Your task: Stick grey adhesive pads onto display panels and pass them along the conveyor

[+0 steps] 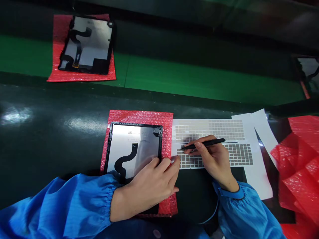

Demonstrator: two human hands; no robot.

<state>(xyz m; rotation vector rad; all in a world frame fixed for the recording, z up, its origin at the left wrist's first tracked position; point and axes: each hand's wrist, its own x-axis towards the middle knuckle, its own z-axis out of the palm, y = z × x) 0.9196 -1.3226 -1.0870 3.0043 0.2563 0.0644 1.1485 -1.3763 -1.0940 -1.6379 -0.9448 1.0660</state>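
Apparently, tool work on the gridded sheet (240, 155) is in hand: the right hand (215, 158) clamps a black pen-like tool (213, 142) there. The left hand (151, 184) covers the display panel's (147, 152) edge, its grip unclear. Next calls for a steady tip.

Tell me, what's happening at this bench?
A person's right hand holds a black pen-shaped tool, its tip over a sheet of small grey squares. The left hand lies over the right side of a display panel with a black ribbon cable, on red bubble wrap. Another display panel lies beyond, on its own bubble wrap.
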